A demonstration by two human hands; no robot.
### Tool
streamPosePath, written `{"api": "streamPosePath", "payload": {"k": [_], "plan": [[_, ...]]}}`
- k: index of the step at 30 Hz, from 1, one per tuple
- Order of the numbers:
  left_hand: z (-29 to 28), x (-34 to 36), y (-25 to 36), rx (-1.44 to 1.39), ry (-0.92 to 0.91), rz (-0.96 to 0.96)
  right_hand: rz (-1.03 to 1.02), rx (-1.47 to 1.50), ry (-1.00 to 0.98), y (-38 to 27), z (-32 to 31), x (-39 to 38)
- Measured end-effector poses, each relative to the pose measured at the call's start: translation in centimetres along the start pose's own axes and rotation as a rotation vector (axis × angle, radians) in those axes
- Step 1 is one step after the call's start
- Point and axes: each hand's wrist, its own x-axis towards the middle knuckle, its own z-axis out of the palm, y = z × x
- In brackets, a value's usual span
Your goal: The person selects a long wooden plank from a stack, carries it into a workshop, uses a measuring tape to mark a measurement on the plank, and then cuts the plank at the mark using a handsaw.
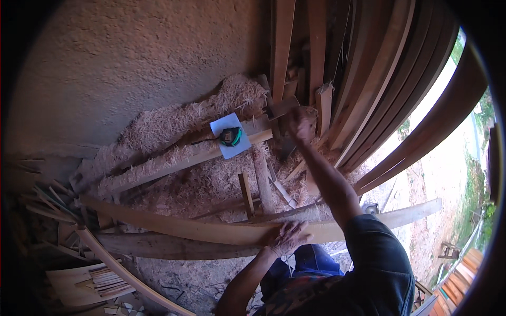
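My left hand lies on a long pale plank that runs across in front of my body. Its fingers are stretched out over the wood. My right arm reaches far forward, and my right hand is beside a short brown wood block near the upright boards. Shadow and blur hide those fingers, so I cannot tell whether they hold the block. Left of that hand, a green and black tape measure sits on a white sheet of paper, on top of a wooden beam.
Wood shavings are heaped along the rough wall. Tall boards lean at the right. A darker plank lies under the pale one. Thin offcuts are piled at the left, near a curved strip.
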Motion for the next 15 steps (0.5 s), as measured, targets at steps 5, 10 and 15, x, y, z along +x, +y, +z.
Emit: {"api": "streamPosePath", "payload": {"k": [5, 10, 15], "plan": [[-1.7, 0.5, 0.0, 0.105, -0.039, 0.068, -0.128, -0.997, -0.011, 15.1, -9.2, 5.0], [-2.5, 0.9, -0.5, 0.128, -0.058, 0.045, -0.356, -1.240, -0.264, 18.4, -7.4, 4.2], [-1.5, -0.1, -0.3, 0.199, -0.099, 0.035, -0.011, -1.091, -0.581, 18.5, -6.9, 1.1]]}}
